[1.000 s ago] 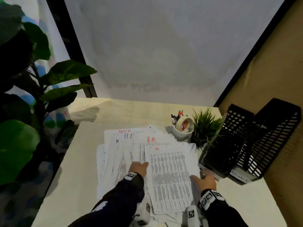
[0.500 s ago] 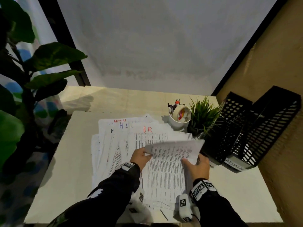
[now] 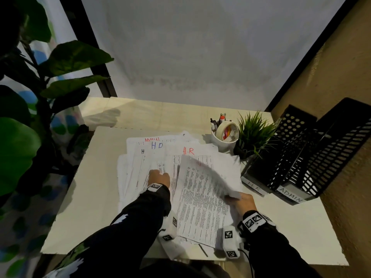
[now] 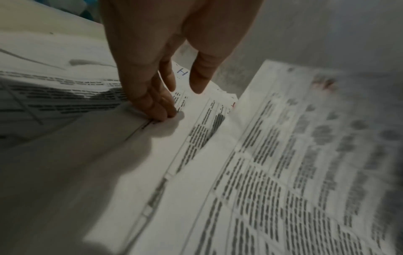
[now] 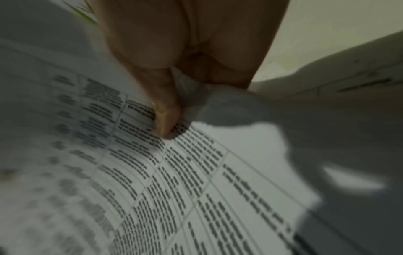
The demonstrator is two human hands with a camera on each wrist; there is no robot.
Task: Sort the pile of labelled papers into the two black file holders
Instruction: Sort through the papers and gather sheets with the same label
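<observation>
Since a moment ago, the top sheet [image 3: 202, 199] has swung over to the right, and the left hand [image 3: 159, 177] has let go of it and now lies on the pile of papers [image 3: 140, 167].

That pile is spread on the white desk [image 3: 84, 207], with marks like "HR" and "ADMIN" at the top of the pages. The left hand is flat, with straight fingers [image 4: 157, 107] pressing the pile down. The right hand [image 3: 244, 202] pinches the right edge of the lifted sheet, thumb [image 5: 165, 119] on top. The sheet bends up and its red mark is too blurry to read.

To do this step well, I think the left hand should press down so only one page comes away. The person should read the mark first, then slide the page in upright.

The two black file holders [image 3: 301, 157] stand touching at the right, close to the lifted sheet. The nearer one says "HR" and the far one says "ADMIN". I cannot see any papers in them. A white cup [image 3: 222, 142] holds pens and a roll of tape. A little grass plant [image 3: 255, 133] stands beside it.
</observation>
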